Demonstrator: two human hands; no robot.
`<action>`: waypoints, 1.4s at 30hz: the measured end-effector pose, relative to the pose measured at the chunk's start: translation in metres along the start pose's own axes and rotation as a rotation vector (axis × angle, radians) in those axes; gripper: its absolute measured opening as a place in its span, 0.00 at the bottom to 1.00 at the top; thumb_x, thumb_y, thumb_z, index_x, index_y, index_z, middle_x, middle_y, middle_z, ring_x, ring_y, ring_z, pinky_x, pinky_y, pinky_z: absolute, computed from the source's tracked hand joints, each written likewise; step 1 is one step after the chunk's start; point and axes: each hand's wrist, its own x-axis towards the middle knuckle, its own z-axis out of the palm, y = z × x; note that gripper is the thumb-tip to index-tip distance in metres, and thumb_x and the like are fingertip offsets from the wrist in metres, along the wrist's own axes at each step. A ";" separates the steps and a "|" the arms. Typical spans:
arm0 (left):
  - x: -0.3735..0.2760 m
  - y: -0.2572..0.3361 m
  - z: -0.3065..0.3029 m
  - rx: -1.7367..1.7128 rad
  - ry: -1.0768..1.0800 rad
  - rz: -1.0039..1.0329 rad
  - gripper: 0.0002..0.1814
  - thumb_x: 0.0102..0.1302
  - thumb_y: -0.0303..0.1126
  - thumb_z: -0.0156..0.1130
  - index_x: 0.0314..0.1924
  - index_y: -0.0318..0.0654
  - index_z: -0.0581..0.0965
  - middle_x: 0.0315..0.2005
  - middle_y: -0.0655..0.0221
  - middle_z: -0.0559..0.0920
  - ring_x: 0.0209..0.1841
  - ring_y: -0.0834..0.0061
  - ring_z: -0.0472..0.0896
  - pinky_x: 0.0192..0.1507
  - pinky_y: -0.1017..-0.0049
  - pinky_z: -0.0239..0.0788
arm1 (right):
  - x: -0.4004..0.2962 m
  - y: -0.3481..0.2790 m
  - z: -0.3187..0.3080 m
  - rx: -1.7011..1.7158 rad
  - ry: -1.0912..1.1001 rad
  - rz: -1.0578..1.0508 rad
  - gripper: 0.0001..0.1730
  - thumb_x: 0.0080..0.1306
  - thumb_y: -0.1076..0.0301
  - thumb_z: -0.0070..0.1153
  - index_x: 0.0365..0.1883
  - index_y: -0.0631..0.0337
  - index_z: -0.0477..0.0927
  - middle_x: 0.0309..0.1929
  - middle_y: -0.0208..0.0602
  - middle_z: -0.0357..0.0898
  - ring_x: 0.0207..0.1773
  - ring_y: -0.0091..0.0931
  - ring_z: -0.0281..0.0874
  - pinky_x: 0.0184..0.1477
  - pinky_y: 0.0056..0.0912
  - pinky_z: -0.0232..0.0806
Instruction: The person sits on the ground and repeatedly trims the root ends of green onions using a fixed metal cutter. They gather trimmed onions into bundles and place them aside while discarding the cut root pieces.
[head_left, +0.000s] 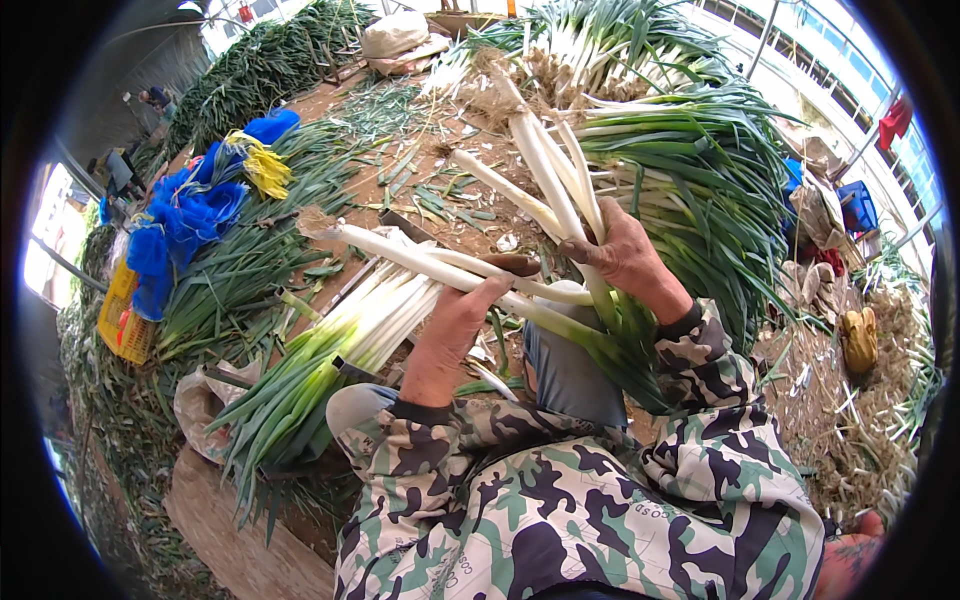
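Note:
My left hand (463, 311) is closed around the white shank of large green onions (409, 255), whose hairy root end points left. In my right hand (630, 251) is a small bunch of green onions (540, 161), roots upward and away from me, leaves hanging down by my right sleeve. The stalks of the two hands cross above my knees. Left of my left hand lies a bundle of cleaner white-stemmed green onions (375, 307), resting in a metal-edged rack (352, 283) with the green tops toward me.
A big heap of green onions (690, 172) rises at my right. Blue netting (195, 195), yellow netting (262, 165) and a yellow plastic crate (127, 322) stand at the left. Loose leaf scraps litter the dirt floor (420, 180). A yellow glove (859, 341) lies at far right.

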 end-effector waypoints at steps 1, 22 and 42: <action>-0.001 0.008 0.000 0.057 -0.039 -0.008 0.19 0.86 0.33 0.73 0.69 0.32 0.91 0.60 0.59 0.98 0.63 0.70 0.92 0.72 0.68 0.81 | -0.002 -0.004 -0.003 -0.025 0.003 0.006 0.63 0.62 0.18 0.86 0.68 0.70 0.81 0.50 0.51 0.94 0.52 0.39 0.94 0.57 0.45 0.84; 0.018 -0.010 0.011 -0.233 -0.053 -0.004 0.36 0.85 0.44 0.80 0.83 0.38 0.77 0.64 0.61 0.91 0.66 0.61 0.91 0.74 0.56 0.81 | -0.021 -0.021 0.054 -0.439 0.193 -0.207 0.38 0.70 0.53 0.91 0.56 0.66 0.74 0.45 0.58 0.87 0.45 0.58 0.91 0.48 0.62 0.82; 0.004 -0.025 0.019 -0.637 0.134 0.035 0.48 0.90 0.69 0.61 0.89 0.38 0.70 0.78 0.58 0.83 0.79 0.58 0.82 0.85 0.55 0.71 | -0.051 -0.045 0.082 -0.430 0.144 -0.573 0.52 0.69 0.67 0.78 0.90 0.67 0.71 0.63 0.59 0.85 0.57 0.53 0.91 0.55 0.57 0.87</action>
